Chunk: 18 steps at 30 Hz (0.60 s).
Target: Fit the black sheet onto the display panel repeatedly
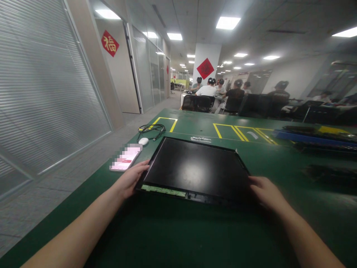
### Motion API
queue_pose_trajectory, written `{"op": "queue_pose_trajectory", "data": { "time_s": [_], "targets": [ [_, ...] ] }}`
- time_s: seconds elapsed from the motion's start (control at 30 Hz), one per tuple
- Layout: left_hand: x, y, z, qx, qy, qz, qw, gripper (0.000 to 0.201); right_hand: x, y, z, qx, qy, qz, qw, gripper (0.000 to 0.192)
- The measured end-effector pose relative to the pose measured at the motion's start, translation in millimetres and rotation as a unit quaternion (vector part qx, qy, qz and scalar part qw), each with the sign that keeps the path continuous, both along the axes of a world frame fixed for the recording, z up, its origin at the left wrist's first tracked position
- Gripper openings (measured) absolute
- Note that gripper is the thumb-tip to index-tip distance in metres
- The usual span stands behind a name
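A flat black display panel [195, 167] with a dark frame lies between my hands, over the green table. Along its near edge runs a green strip [163, 191], probably a circuit board. My left hand [133, 178] grips the panel's left edge, thumb on top and the other fingers partly hidden below. At the right edge, my right hand [266, 190] is closed on the frame, its fingers mostly out of sight underneath. Whether the panel touches the table I cannot tell.
Left of the panel are a phone [126, 158] with a lit screen, a white mouse-like object [143, 141] and a coiled black cable [152, 129]. Yellow tape [234, 132] marks the green table [178, 238]. Blurred dark parts lie by a blue tray [315, 136]. People sit beyond.
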<state>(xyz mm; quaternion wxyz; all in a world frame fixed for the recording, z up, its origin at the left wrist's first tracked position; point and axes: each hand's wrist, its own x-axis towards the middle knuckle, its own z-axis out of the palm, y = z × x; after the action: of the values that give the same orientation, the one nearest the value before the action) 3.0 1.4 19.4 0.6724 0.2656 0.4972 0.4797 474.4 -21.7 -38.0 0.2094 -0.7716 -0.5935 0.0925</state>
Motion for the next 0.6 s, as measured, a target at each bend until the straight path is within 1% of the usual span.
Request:
{"op": "queue_pose_trajectory", "data": {
  "time_s": [0.1, 0.17, 0.23, 0.3, 0.37, 0.4, 0.5, 0.53, 0.6],
  "targets": [
    [-0.7, 0.6, -3.4, 0.003, 0.028, 0.005, 1.0, 0.066, 0.2, 0.3, -0.9, -0.004, 0.006, 0.001, 1.0, 0.045],
    [-1.7, 1.3, -6.3, 0.003, 0.044, -0.003, 0.999, 0.071, 1.1, 0.9, -2.5, -0.005, 0.018, -0.005, 1.0, 0.045],
    [-2.3, 1.9, -8.3, -0.002, 0.039, -0.021, 0.999, 0.067, 2.3, 2.0, -4.6, -0.006, 0.039, -0.007, 0.999, 0.044],
    [-2.3, 1.5, -8.7, -0.007, 0.025, -0.032, 0.999, 0.058, 3.4, 3.0, -6.6, -0.005, 0.058, -0.006, 0.998, 0.043],
    [-1.9, -0.2, -7.0, -0.006, 0.014, -0.044, 0.999, 0.055, 4.1, 3.7, -7.9, 0.0, 0.065, -0.013, 0.998, 0.042],
    [-1.8, -1.5, -5.6, -0.007, 0.017, -0.052, 0.998, 0.057, 4.3, 3.8, -8.2, 0.003, 0.066, -0.017, 0.998, 0.042],
    [-2.2, -5.8, -0.6, -0.014, 0.05, -0.076, 0.996, 0.074, 4.3, 3.9, -8.8, 0.012, 0.078, -0.016, 0.997, 0.041],
    [-2.6, -6.9, 0.8, -0.016, 0.06, -0.085, 0.994, 0.077, 4.1, 3.8, -8.9, 0.015, 0.083, -0.014, 0.996, 0.04],
    [-3.3, -8.4, 2.6, -0.016, 0.071, -0.102, 0.992, 0.076, 3.5, 3.7, -8.8, 0.022, 0.084, -0.016, 0.996, 0.039]
  ]
}}
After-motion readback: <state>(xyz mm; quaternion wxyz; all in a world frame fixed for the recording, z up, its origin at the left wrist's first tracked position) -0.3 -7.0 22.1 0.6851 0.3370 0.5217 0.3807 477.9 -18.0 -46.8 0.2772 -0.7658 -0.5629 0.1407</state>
